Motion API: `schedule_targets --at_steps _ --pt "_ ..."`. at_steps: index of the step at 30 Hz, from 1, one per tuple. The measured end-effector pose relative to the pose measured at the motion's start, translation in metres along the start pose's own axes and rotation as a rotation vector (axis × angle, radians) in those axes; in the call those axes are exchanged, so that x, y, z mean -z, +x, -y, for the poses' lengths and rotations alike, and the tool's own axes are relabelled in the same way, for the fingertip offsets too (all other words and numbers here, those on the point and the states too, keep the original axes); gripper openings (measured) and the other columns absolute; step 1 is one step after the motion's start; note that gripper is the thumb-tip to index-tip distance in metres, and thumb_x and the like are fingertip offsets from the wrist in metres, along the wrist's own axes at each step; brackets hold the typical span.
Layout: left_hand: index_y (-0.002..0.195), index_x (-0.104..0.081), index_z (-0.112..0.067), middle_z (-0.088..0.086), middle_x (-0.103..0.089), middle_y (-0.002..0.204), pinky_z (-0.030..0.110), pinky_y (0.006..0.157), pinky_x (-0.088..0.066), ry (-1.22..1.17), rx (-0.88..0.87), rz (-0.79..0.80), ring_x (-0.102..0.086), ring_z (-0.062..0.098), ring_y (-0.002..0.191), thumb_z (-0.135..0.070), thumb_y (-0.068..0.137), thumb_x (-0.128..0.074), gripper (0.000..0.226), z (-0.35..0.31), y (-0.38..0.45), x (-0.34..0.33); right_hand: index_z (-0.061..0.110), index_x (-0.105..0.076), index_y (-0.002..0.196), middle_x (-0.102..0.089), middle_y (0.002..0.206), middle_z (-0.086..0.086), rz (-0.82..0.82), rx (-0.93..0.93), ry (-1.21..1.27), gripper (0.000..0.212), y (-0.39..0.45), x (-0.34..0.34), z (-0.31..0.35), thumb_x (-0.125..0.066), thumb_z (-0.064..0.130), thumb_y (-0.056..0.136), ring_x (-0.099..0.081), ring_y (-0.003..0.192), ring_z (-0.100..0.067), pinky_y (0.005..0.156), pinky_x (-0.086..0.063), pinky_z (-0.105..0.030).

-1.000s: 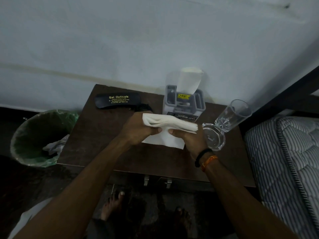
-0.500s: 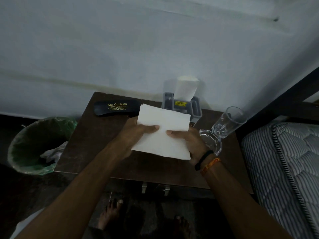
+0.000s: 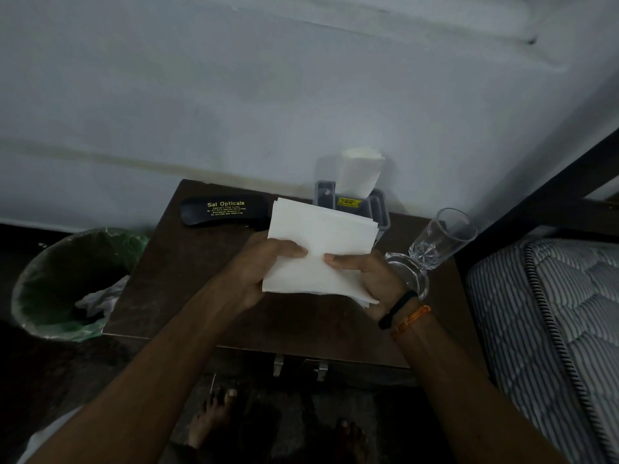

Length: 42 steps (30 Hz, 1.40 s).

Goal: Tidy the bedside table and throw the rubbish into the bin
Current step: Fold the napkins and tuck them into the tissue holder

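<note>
A stack of white paper napkins point(image 3: 318, 239) is held flat above the dark brown bedside table point(image 3: 187, 262). My left hand point(image 3: 264, 269) grips its left edge with the thumb on top. My right hand point(image 3: 365, 272) grips its right edge the same way. Behind the stack stands a grey napkin holder point(image 3: 378, 209) with one white napkin point(image 3: 358, 172) upright in it. A black spectacle case point(image 3: 221, 212) with yellow lettering lies at the table's back left. On the floor to the left, a bin with a green liner point(image 3: 67, 279) holds crumpled white rubbish point(image 3: 100, 296).
A clear drinking glass point(image 3: 438, 239) stands at the table's right edge, with a glass lid or ashtray point(image 3: 412, 272) in front of it beside my right wrist. A striped mattress point(image 3: 549, 323) and dark bed frame point(image 3: 536, 175) lie to the right. Bare feet show below the table.
A second ago the napkins were folded into a bundle between my hands. They have since been spread flat and squared into a stack, and the stack has lifted slightly towards the holder.
</note>
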State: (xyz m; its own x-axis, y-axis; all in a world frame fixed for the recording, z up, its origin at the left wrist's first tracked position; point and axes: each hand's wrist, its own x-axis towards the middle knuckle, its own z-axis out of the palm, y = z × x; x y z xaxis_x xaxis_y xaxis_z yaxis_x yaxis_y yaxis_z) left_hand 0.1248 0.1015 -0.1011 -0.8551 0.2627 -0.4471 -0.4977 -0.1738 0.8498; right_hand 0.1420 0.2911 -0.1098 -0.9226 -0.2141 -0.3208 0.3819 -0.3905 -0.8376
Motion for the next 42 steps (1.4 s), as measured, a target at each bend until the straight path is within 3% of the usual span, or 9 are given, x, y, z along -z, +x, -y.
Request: schedule_targets --at_steps 3,7,10,14,23,29,35,39,42 --pt "0.118 -0.066 -0.012 0.015 -0.07 0.117 0.053 0.091 -0.055 -0.04 0.017 0.035 -0.064 0.036 0.11 -0.005 0.069 -0.072 0.051 0.0 0.0 0.001 0.008 -0.067 0.111 -0.072 0.109 -0.013 0.033 -0.035 0.05 0.039 -0.004 -0.004 0.004 -0.058 -0.013 0.079 -0.069 0.098 -0.03 0.072 -0.06 -0.047" --pt "0.114 -0.067 -0.004 0.019 -0.071 0.111 0.046 0.085 -0.056 -0.058 0.016 0.013 -0.066 0.035 0.103 0.003 0.073 -0.066 0.042 -0.001 0.0 0.0 0.002 -0.064 0.115 -0.069 0.115 -0.014 0.037 -0.123 0.118 0.037 0.0 0.002 0.005 -0.056 -0.007 0.08 -0.07 0.092 -0.024 0.073 -0.061 -0.038" --pt "0.103 -0.069 0.003 0.017 -0.073 0.092 0.032 0.068 -0.06 -0.034 -0.035 -0.001 -0.07 0.027 0.086 0.011 0.078 -0.061 0.028 -0.003 0.0 -0.001 0.003 -0.069 0.083 -0.07 0.102 -0.014 0.057 -0.157 0.122 0.013 0.001 0.01 0.007 -0.057 0.002 0.079 -0.071 0.076 -0.02 0.052 -0.058 -0.023" --pt "0.084 -0.073 -0.003 0.006 -0.073 0.071 0.02 0.048 -0.049 -0.015 -0.062 0.031 -0.068 0.014 0.063 0.009 0.082 -0.056 0.021 -0.008 -0.002 -0.001 0.007 -0.067 0.063 -0.072 0.105 -0.013 0.081 -0.152 0.16 0.026 0.003 0.018 0.012 -0.049 0.001 0.082 -0.071 0.09 -0.026 0.05 -0.057 -0.021" --pt "0.053 -0.062 -0.007 0.009 -0.067 0.075 0.016 0.043 -0.038 -0.031 -0.124 0.056 -0.062 0.016 0.069 0.015 0.081 -0.034 0.045 -0.013 -0.001 0.01 0.009 -0.058 0.054 -0.073 0.099 -0.015 -0.031 -0.1 0.149 0.043 0.001 0.026 0.024 -0.039 -0.001 0.091 -0.073 0.081 -0.029 0.051 -0.058 -0.023" --pt "0.057 -0.062 -0.01 0.007 -0.069 0.079 0.03 0.063 -0.04 0.033 -0.2 0.028 -0.059 0.02 0.079 -0.002 0.074 -0.037 0.031 -0.017 -0.001 0.015 0.012 -0.052 0.053 -0.069 0.09 -0.013 0.022 0.039 0.003 0.045 -0.004 0.024 0.031 -0.037 -0.006 0.091 -0.069 0.091 -0.03 0.055 -0.059 -0.025" --pt "0.091 -0.073 -0.014 0.007 -0.072 0.1 0.041 0.089 -0.05 0.356 -0.29 0.031 -0.066 0.024 0.094 -0.029 0.075 -0.057 0.027 -0.014 0.005 0.008 0.008 -0.056 0.057 -0.068 0.086 -0.012 0.018 0.007 -0.135 0.045 -0.002 0.019 0.027 -0.036 -0.01 0.093 -0.069 0.088 -0.03 0.052 -0.057 -0.026" --pt "0.11 -0.068 -0.02 0.0 -0.071 0.11 0.042 0.087 -0.056 0.612 -0.167 0.271 -0.069 0.021 0.101 -0.058 0.071 -0.068 0.055 -0.009 -0.006 0.0 0.003 -0.064 0.083 -0.071 0.093 -0.014 0.006 -0.069 -0.21 0.024 -0.001 0.019 0.026 -0.043 -0.002 0.096 -0.073 0.078 -0.025 0.053 -0.057 -0.024" --pt "0.118 -0.066 -0.018 0.003 -0.073 0.109 0.041 0.087 -0.057 0.577 -0.087 0.339 -0.07 0.022 0.098 -0.053 0.069 -0.074 0.061 -0.01 -0.011 -0.001 0.001 -0.063 0.116 -0.072 0.1 -0.014 -0.014 -0.141 -0.221 0.025 -0.001 0.021 0.026 -0.056 -0.002 0.092 -0.072 0.077 -0.021 0.054 -0.057 -0.022"
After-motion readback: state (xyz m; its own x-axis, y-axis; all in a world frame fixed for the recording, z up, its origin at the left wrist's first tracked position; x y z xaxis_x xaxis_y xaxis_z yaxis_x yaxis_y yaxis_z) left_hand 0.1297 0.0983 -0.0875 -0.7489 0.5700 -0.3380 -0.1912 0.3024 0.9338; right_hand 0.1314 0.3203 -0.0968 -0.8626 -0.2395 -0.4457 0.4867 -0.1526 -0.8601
